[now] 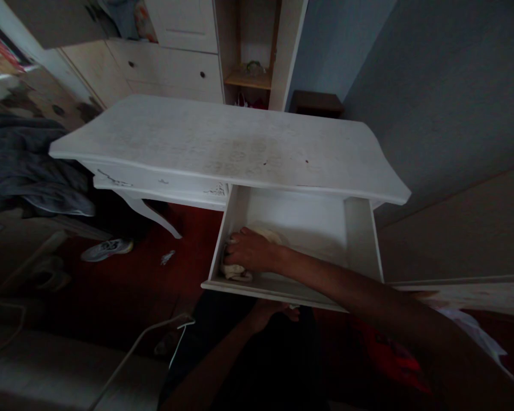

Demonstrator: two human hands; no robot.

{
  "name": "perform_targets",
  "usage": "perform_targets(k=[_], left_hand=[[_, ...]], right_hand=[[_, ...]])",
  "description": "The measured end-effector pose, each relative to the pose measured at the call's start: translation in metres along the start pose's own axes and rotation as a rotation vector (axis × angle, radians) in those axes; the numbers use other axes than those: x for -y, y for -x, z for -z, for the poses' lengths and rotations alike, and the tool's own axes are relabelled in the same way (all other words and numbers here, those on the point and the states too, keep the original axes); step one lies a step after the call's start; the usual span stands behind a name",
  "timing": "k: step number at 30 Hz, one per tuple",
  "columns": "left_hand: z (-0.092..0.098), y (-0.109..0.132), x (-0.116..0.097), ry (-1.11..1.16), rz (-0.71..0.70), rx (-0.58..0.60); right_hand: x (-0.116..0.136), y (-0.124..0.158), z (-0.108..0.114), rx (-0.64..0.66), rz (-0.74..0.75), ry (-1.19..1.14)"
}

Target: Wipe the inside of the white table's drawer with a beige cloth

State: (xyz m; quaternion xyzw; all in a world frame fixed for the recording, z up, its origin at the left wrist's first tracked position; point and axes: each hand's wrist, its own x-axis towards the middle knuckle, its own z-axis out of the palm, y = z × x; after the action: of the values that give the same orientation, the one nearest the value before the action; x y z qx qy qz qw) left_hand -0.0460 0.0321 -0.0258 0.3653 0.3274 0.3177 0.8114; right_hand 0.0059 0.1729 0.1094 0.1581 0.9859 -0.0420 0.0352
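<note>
My right hand (pixel 252 250) reaches into the pulled-out white drawer (pixel 312 217), its fingers closed on a crumpled beige cloth (pixel 237 273). The cloth is pressed into the drawer's front left corner, and part of it shows behind the hand. The drawer hangs out from the right side of a white desk (pixel 175 131) with a worn, smudged top. Below the drawer front, close to my lap, is my left hand (pixel 268 314). Its fingers look curled, with a small whitish bit at them; shadow and the drawer edge hide the rest.
A grey shoe (pixel 107 250) and a crumpled scrap (pixel 167 258) lie on the red floor at left. Dark grey clothing (pixel 29 160) is heaped beside the desk. A pale cabinet (pixel 167 68) stands behind, and a grey wall (pixel 445 114) rises at right.
</note>
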Motion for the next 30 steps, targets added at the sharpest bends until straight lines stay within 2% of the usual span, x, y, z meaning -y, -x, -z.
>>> perform_targets(k=[6,13,17,22,25,30], left_hand=[[-0.009,0.004,-0.02,0.037,0.036,-0.002],[-0.01,0.004,-0.022,0.051,0.054,0.003],[-0.011,0.003,-0.022,0.057,0.049,0.007],[-0.012,0.002,-0.02,0.085,0.038,0.009],[-0.011,0.002,-0.018,0.089,0.035,0.002],[-0.007,0.002,-0.015,0.054,0.014,0.018]], right_hand=[[-0.004,0.013,0.004,0.013,0.112,-0.008],[-0.011,0.05,0.007,0.125,0.077,-0.148],[-0.012,0.082,0.007,0.146,-0.039,-0.282],[-0.012,0.124,0.003,0.217,-0.295,-0.474],[-0.011,0.149,0.001,0.266,-0.43,-0.519],[-0.005,0.183,0.002,0.282,-0.548,-0.569]])
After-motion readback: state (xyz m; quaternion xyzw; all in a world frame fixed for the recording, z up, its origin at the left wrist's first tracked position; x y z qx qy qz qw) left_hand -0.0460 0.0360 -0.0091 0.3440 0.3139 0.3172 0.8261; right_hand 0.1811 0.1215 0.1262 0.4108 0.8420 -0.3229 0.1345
